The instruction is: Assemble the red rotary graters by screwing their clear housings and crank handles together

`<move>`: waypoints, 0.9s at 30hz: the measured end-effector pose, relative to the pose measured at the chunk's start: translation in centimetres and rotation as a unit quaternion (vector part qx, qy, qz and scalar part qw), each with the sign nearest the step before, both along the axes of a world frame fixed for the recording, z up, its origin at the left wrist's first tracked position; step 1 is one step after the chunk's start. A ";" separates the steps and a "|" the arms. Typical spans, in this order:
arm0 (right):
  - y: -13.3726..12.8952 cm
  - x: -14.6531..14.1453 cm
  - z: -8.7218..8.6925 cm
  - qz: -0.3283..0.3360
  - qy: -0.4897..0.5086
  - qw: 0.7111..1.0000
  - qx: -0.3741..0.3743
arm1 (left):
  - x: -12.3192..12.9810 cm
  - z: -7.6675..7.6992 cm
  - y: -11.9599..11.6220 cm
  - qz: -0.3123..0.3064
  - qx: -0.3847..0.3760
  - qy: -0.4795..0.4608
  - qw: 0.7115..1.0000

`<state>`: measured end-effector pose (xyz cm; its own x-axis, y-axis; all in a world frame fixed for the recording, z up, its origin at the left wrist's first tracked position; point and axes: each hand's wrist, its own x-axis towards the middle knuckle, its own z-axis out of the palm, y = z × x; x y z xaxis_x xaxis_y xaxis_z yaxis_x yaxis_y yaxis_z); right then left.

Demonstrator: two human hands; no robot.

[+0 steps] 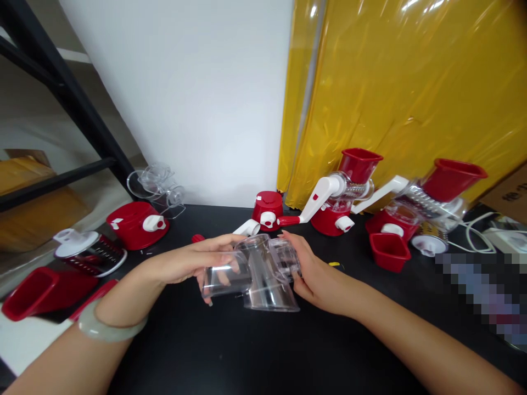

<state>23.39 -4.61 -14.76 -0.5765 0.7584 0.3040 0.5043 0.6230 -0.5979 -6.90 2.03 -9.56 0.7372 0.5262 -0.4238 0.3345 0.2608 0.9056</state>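
A clear plastic housing (265, 277) with several tube-like openings is held between my hands, low over the black table. My left hand (206, 260) wraps round its wide left tube, fingers partly seen through the plastic. On the other side, my right hand (310, 271) grips the smaller round end. Just behind the housing lies a white crank handle (248, 227) with a red knob showing near my left wrist. A small red base (267, 208) with a white knob stands beyond it.
Two assembled red and clear graters (357, 189) (436, 192) stand at the right, near a red pusher (389, 252) and white cables. At the left are a red base (138, 225), a drum grater (88, 252), a red hopper (49, 291) and a clear part (158, 184) behind.
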 end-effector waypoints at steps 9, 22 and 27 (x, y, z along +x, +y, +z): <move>-0.1 0.0 -0.2 0.015 0.016 1.000 0.004 | 0.0 -0.1 0.0 -0.045 -0.017 -0.023 0.999; 0.1 -0.2 -0.2 0.091 0.161 0.980 -0.069 | -1.0 -1.5 0.5 -0.129 -0.041 -0.038 0.990; 0.1 -0.2 -0.4 0.026 0.199 0.977 -0.077 | 0.1 -1.4 0.1 -0.057 0.022 -0.006 0.998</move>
<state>23.19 -4.53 -15.12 -0.4748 0.7862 0.3956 0.1834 0.5280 -0.8292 -6.85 2.10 -10.92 0.7988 0.4565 -0.3919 0.3479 0.1809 0.9199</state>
